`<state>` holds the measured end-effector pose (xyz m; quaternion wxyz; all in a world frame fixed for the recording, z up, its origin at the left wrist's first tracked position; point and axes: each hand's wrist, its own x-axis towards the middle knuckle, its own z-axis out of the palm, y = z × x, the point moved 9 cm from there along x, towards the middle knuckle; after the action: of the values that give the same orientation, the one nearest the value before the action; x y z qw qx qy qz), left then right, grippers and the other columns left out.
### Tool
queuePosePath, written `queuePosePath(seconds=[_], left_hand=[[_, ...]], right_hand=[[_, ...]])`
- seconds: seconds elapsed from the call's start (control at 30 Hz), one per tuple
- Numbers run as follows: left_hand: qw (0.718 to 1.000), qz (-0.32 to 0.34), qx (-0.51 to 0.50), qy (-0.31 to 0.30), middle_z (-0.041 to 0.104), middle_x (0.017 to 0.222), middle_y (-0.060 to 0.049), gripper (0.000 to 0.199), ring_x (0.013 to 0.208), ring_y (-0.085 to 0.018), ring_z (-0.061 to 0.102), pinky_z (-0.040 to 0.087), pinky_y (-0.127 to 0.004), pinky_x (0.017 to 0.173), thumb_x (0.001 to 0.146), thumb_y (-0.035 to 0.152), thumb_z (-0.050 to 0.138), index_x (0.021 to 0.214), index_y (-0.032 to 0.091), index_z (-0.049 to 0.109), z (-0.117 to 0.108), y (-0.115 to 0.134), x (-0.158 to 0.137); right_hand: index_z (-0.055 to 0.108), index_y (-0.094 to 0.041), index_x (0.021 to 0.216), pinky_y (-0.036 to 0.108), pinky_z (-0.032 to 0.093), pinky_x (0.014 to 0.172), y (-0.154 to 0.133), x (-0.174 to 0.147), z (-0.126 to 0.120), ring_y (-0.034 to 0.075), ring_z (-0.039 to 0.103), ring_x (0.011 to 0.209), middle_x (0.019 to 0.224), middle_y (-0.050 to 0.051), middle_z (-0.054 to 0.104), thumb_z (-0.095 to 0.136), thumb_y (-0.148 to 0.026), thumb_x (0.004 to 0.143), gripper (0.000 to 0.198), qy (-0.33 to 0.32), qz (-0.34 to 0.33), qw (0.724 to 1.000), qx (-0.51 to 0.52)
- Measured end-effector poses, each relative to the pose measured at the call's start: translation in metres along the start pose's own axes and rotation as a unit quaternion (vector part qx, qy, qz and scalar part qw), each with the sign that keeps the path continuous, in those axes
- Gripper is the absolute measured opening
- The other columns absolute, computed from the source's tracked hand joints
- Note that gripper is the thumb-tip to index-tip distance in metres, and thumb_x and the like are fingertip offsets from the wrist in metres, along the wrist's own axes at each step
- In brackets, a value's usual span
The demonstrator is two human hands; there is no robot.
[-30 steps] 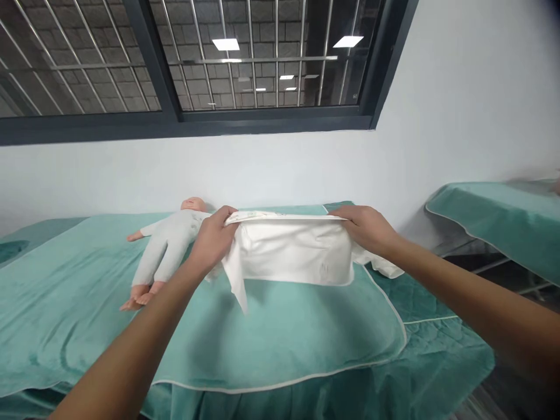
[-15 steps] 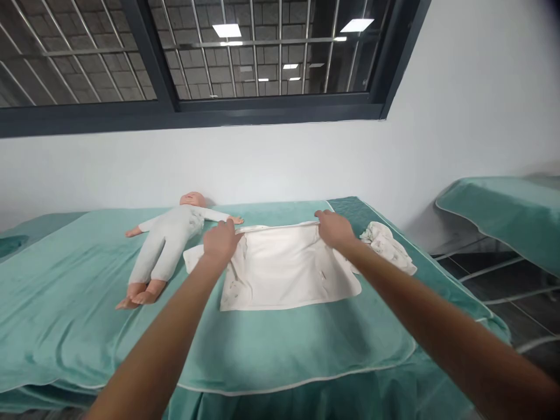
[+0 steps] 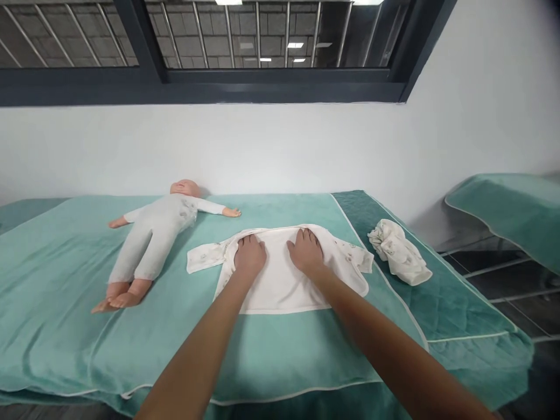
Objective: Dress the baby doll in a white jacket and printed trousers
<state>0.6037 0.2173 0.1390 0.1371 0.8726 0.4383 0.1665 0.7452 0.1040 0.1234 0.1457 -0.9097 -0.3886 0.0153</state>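
A small white baby shirt [image 3: 280, 291] lies spread on the green bed, its printed sleeves stretched out to both sides. My left hand [image 3: 250, 255] rests on the shirt's left half, below the neckline, fingers pointing away from me and thumb apart. Beside it, my right hand [image 3: 306, 252] presses on the right half in much the same pose, thumb spread inward. Neither hand appears to grip the cloth; the fingertips are partly hidden at the fabric folds. A baby doll [image 3: 161, 224] in a pale bodysuit lies on its back to the left.
A crumpled white printed cloth [image 3: 400, 254] sits on the darker right part of the bed [image 3: 472, 326]. Behind stands a white wall [image 3: 280, 149] below a barred window [image 3: 280, 87]. Another green-covered surface [image 3: 516, 204] is at the far right.
Both hands have let go of the shirt's upper edge and moved inward and down onto its middle. The sleeves now lie out to the sides. The view has tilted down slightly.
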Motion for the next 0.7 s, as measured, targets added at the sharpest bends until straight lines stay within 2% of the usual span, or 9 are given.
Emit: queuePosePath(seconds=[0.13, 0.33, 0.4, 0.57, 0.7], left_hand=[[1.000, -0.006, -0.003, 0.028, 0.047, 0.143, -0.023, 0.049, 0.135, -0.039, 0.037, 0.039, -0.053, 0.106, 0.092, 0.029, 0.040, 0.137, 0.010, 0.044, -0.007, -0.001, 0.012], [0.996, -0.021, -0.034, 0.077, 0.048, 0.139, -0.026, 0.052, 0.134, -0.039, 0.037, 0.034, -0.051, 0.110, 0.092, 0.025, 0.038, 0.138, 0.002, 0.041, -0.004, 0.006, 0.035], [0.995, -0.021, -0.035, 0.088, 0.047, 0.141, -0.026, 0.052, 0.135, -0.038, 0.036, 0.033, -0.052, 0.111, 0.093, 0.026, 0.037, 0.139, 0.002, 0.041, -0.001, 0.006, 0.049], [0.999, -0.008, 0.003, 0.036, 0.040, 0.150, -0.020, 0.057, 0.139, -0.038, 0.031, 0.029, -0.052, 0.115, 0.096, 0.033, 0.032, 0.146, 0.006, 0.036, 0.019, 0.004, 0.080], [0.999, -0.008, 0.039, -0.023, 0.035, 0.153, -0.021, 0.060, 0.144, -0.035, 0.027, 0.023, -0.048, 0.118, 0.098, 0.035, 0.026, 0.148, 0.004, 0.032, 0.036, 0.000, 0.097]], right_hand=[[0.021, -0.010, 0.154, 0.049, 0.027, 0.113, -0.005, 0.004, -0.001, 0.035, 0.021, 0.146, 0.160, 0.018, 0.021, 0.035, -0.038, 0.097, 0.065, 0.024, 0.004, 1.000, -0.006], [0.021, -0.012, 0.154, 0.052, 0.034, 0.108, -0.012, 0.025, -0.001, 0.037, 0.022, 0.144, 0.161, 0.018, 0.019, 0.033, -0.038, 0.097, 0.063, 0.026, 0.007, 1.000, -0.012], [0.020, -0.014, 0.154, 0.052, 0.036, 0.106, -0.011, 0.038, -0.002, 0.038, 0.024, 0.143, 0.161, 0.017, 0.018, 0.031, -0.041, 0.098, 0.063, 0.026, 0.007, 1.000, -0.016], [0.019, -0.019, 0.155, 0.051, 0.041, 0.103, -0.001, 0.069, 0.000, 0.039, 0.034, 0.137, 0.160, 0.014, 0.021, 0.031, -0.049, 0.098, 0.066, 0.042, 0.014, 0.999, -0.030], [0.021, -0.017, 0.155, 0.051, 0.035, 0.108, 0.006, 0.089, 0.010, 0.037, 0.038, 0.135, 0.159, 0.014, 0.025, 0.025, -0.050, 0.099, 0.065, 0.035, 0.016, 0.999, -0.034]])
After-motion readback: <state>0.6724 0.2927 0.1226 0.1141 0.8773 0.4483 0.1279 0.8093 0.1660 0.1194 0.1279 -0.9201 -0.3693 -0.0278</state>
